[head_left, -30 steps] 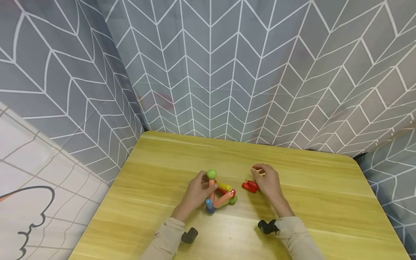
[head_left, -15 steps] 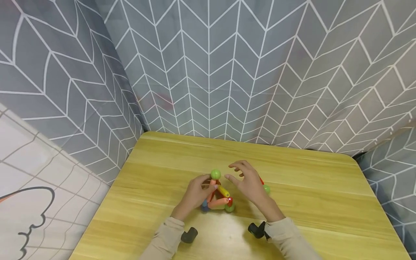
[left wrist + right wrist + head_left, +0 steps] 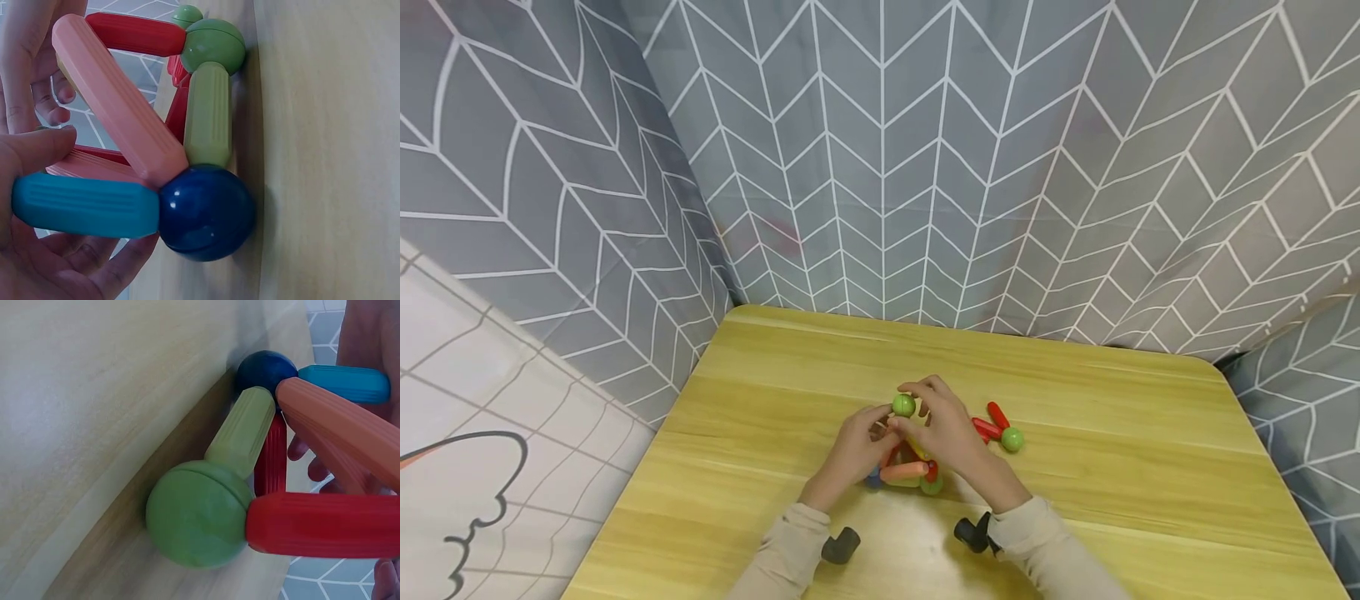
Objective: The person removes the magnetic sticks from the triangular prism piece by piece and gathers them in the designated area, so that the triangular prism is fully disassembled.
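A frame of magnetic building sticks and balls stands on the wooden table. In the left wrist view its dark blue ball [image 3: 207, 212] joins a turquoise stick [image 3: 87, 203], a peach stick [image 3: 119, 100] and a light green stick [image 3: 209, 115]. That last one runs to a green ball [image 3: 197, 512], which also bears a red stick [image 3: 325, 524]. My left hand [image 3: 853, 450] holds the frame from the left, thumb and fingers about its sticks. At the top, my right hand [image 3: 951, 429] pinches another green ball [image 3: 903, 405] between thumb and fingers. A yellow stick [image 3: 917, 448] is partly covered.
Right of my right hand lie several loose red sticks [image 3: 988, 428] and a loose green ball [image 3: 1012, 439]. Black wrist devices [image 3: 840, 547] jut from both sleeves. A patterned grey curtain [image 3: 925, 167] hangs behind the table [image 3: 1112, 483].
My right hand has moved left from beside the loose red sticks to the frame's top green ball. My left hand keeps its hold; the frame has turned slightly.
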A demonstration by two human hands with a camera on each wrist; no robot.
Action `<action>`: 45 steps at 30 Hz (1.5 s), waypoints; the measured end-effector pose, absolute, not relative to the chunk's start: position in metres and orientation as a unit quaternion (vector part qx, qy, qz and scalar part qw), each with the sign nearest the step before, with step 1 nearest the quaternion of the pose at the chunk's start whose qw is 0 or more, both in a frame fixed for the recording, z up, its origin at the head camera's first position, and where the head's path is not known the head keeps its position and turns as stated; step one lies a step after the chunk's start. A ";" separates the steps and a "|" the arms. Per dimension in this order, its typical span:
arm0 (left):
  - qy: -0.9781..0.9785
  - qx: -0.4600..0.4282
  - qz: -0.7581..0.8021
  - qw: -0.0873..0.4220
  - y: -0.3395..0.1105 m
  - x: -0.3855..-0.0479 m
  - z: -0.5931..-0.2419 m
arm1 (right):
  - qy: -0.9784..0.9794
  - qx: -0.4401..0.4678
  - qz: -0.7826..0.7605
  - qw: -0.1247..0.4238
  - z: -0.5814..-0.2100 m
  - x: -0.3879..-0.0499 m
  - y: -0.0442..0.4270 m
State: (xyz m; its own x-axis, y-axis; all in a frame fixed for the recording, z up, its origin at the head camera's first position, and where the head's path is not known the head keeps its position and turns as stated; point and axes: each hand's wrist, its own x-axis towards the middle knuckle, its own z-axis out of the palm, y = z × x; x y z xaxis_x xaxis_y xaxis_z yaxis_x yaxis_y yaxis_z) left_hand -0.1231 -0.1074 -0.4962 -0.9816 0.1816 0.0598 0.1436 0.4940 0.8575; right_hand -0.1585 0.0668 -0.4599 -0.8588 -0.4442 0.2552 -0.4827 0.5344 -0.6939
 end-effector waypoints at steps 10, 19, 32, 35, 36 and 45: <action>0.868 0.094 0.487 0.031 -0.108 -0.123 -0.497 | -0.885 0.250 0.392 0.019 -0.462 -0.158 0.058; 0.859 0.094 0.501 0.036 -0.108 -0.124 -0.497 | -0.890 0.227 0.394 0.023 -0.461 -0.158 0.054; 0.862 0.087 0.498 0.033 -0.108 -0.124 -0.499 | -0.887 0.219 0.404 0.028 -0.462 -0.158 0.052; 0.864 0.088 0.495 0.029 -0.108 -0.124 -0.500 | -0.884 0.233 0.404 0.037 -0.464 -0.157 0.052; 0.865 0.088 0.493 0.028 -0.108 -0.124 -0.500 | -0.882 0.239 0.404 0.040 -0.464 -0.157 0.052; 0.866 0.085 0.492 0.026 -0.108 -0.123 -0.500 | -0.875 0.248 0.413 0.054 -0.466 -0.157 0.052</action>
